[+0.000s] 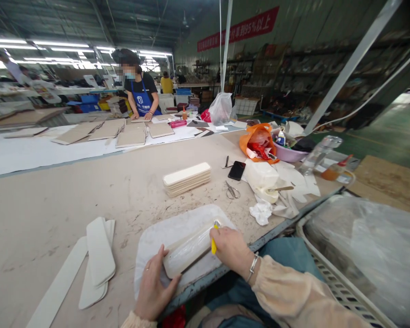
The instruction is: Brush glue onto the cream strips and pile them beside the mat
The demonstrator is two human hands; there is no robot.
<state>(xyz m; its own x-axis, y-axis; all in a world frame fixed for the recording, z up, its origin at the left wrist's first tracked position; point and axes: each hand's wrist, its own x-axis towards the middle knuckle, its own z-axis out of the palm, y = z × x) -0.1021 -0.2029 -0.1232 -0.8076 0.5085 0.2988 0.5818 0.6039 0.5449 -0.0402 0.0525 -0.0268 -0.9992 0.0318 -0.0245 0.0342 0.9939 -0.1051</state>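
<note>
A long off-white panel [187, 253] with rounded corners lies at a slant on a pale sheet [150, 237] near the table's front edge. Its top looks glossy and wet. My left hand [155, 282] grips the panel's near left end, thumb on one side and fingers on the other. In my closed right hand [230, 246] is a small yellow-handled tool [214, 246], its pale tip touching the panel's far right end; the tip's exact kind is unclear. Beyond the sheet stands a neat stack of similar panels [187, 177]. More loose pale strips [100, 255] overlap on the left.
Right of the stack are scissors [232, 190], a black phone [237, 171], a white tub [263, 175] and crumpled tissue [260, 212]. An orange bag [258, 141] and clear bottle [319, 152] stand farther back. A plastic crate [338, 278] sits at right. A co-worker [141, 91] stands across the table.
</note>
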